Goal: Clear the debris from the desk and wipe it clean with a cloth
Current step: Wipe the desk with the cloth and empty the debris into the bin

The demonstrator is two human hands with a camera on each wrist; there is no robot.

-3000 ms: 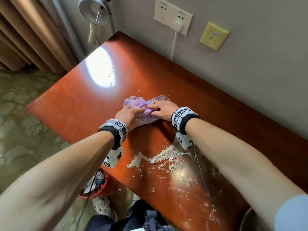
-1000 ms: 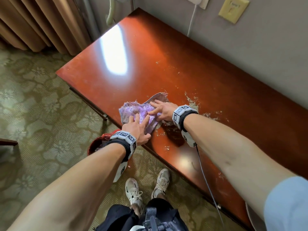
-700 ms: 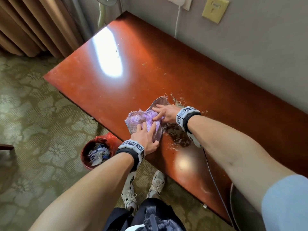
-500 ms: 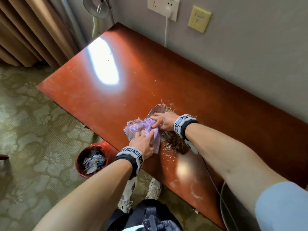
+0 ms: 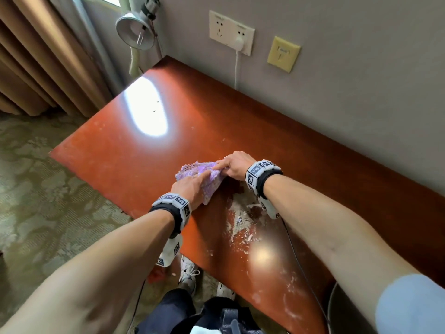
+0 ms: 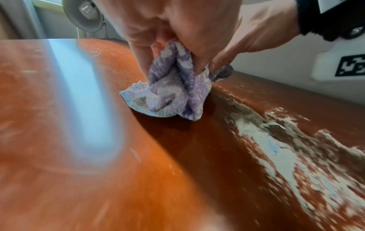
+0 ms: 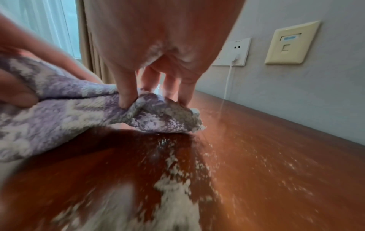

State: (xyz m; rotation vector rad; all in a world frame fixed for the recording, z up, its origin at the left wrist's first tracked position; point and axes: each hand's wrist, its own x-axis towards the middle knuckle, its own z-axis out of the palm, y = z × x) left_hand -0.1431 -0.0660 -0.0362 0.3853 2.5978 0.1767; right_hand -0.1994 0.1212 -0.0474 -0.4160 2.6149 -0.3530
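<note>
Cloth: the purple cloth (image 5: pixel 202 175) sits bunched on the desk right between my two hands, one folded edge down on the wood, the rest gathered up into my fingers.
Why bunched: I judge it's so the wad gives me a thick edge to drag the mess with, not a flat sheet that slides over it.
Debris: a pale, powdery streak of debris (image 5: pixel 240 220) lies just on my side of the cloth, under my right wrist, running back toward the near edge of the desk.
Left hand: my left hand (image 5: pixel 190 188) is on the near side of the cloth, fingers curled and pinching a fold of it, as the left wrist view shows plainly.
Right hand: my right hand (image 5: pixel 234 166) has the far end, thumb and fingertips (image 7: pixel 126 100) pinched into the cloth, pressing that end onto the wood.
Desk: the reddish desk (image 5: pixel 134 153) beyond my left hand shows glare and only a few specks; the dirty part is on my right-hand side.
Where I stand in the job: I'd say mid-sweep, with plenty of powder left.
Beyond my hands: a lamp (image 5: pixel 136 32) and a wall socket (image 5: pixel 231 32) with a white plug in it.
</note>
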